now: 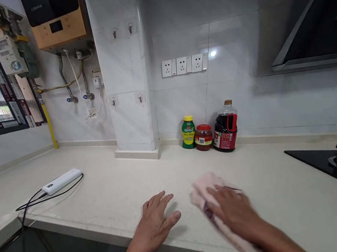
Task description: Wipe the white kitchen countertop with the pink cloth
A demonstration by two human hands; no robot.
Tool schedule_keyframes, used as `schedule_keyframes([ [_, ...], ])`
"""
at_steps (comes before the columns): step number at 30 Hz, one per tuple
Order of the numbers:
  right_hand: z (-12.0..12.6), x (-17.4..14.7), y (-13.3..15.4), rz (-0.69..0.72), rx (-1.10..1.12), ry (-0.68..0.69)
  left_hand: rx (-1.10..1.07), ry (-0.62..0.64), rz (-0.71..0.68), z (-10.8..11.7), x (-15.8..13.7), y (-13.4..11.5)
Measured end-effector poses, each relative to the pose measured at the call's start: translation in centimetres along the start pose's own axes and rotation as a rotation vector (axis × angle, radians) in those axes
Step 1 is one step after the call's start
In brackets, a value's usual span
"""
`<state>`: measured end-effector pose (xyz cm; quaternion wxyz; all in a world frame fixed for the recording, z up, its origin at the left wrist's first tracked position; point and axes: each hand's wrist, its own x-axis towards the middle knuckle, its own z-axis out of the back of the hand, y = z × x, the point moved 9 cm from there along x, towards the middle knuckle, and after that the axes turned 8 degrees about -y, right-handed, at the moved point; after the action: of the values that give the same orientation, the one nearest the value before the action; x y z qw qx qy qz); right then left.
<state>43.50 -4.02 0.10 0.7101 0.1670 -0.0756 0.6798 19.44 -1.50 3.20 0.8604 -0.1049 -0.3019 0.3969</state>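
Observation:
Under my right hand (234,212) lies a pale pink cloth (207,182) with some dark marks, spread on the white countertop (109,197). The palm and fingers press down on it, slightly blurred by motion, and part of the cloth is hidden beneath the hand and wrist. My left hand (156,223) hovers at the counter's front edge, left of the cloth. Its fingers are spread and it holds nothing.
Against the back wall stand a green bottle with a yellow cap (188,133), a red-lidded jar (203,138) and a large dark sauce bottle (225,129). A black cooktop (322,164) is at right. A white power bank (62,181) with a black cable lies at left.

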Motion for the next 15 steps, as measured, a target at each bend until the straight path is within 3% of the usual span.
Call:
schedule_keyframes([
  [4,0.4,-2.5,11.0,0.240,0.189,0.188,-0.022,-0.072,-0.027,0.2,0.1,0.5],
  [7,1.6,-3.9,13.7,0.296,0.375,0.286,-0.062,-0.117,-0.042,0.6,0.0,0.6],
  [10,3.1,-3.4,9.4,0.198,0.614,0.127,-0.038,-0.141,-0.108,1.5,-0.2,-0.7],
  [13,4.0,-3.8,-0.6,0.032,0.506,-0.213,0.038,-0.050,-0.176,1.4,-0.1,-3.4],
  [15,3.6,-5.1,-7.4,-0.041,0.320,-0.332,0.059,0.092,-0.172,0.5,0.1,-5.0],
])
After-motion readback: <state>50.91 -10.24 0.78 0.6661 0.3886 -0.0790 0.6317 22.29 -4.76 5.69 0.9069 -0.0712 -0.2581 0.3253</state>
